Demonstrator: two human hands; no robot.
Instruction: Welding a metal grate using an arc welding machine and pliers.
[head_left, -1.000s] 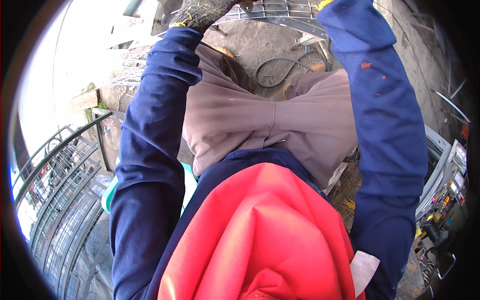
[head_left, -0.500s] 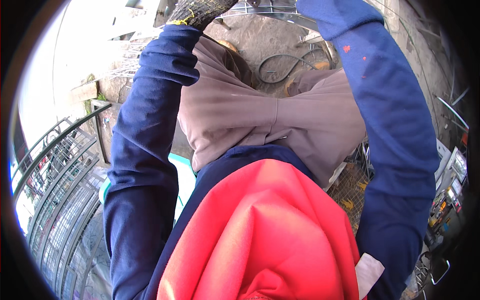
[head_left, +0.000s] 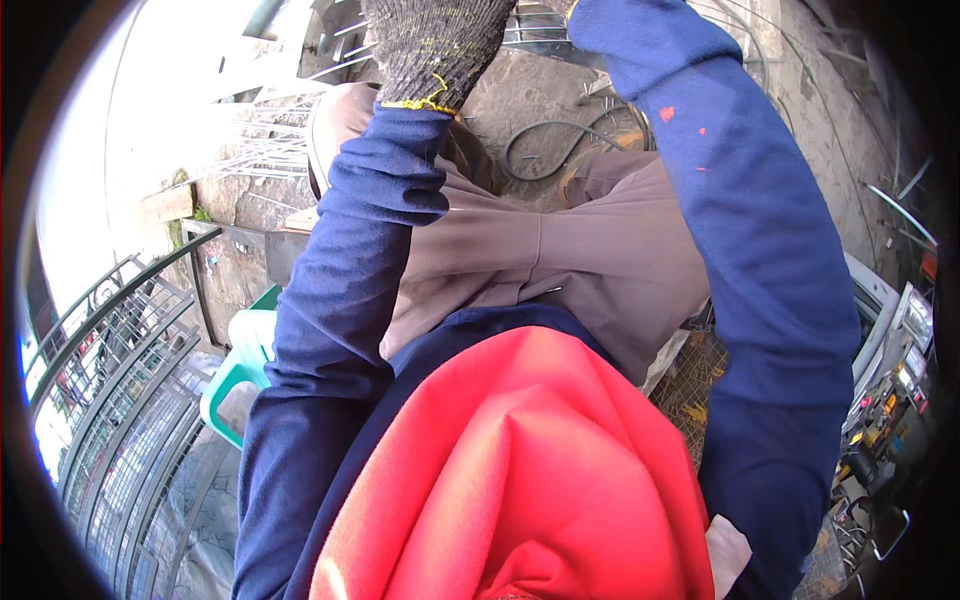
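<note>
My left hand (head_left: 440, 45), in a dark knitted work glove with a yellow-edged cuff, reaches to the top edge of the view. Its fingers are cut off there, so whatever it holds is hidden. Only a sliver of my right hand's glove (head_left: 556, 5) shows beyond the blue sleeve (head_left: 700, 120), which bears small red spots. Thin metal bars (head_left: 540, 32) lie between and just below the hands at the top. Both arms stretch forward over my brown-trousered legs (head_left: 580, 240).
A dark cable (head_left: 512, 160) loops on the ground between my feet. Thin metal rods (head_left: 265, 145) lie at the left. A green plastic chair (head_left: 215, 395) and dark metal grilles (head_left: 120, 400) stand lower left. Assorted tools (head_left: 890, 410) crowd the right side.
My left hand has moved right and nearer to me, so more of its glove shows. The right arm has shifted slightly left. More of the green chair is uncovered.
</note>
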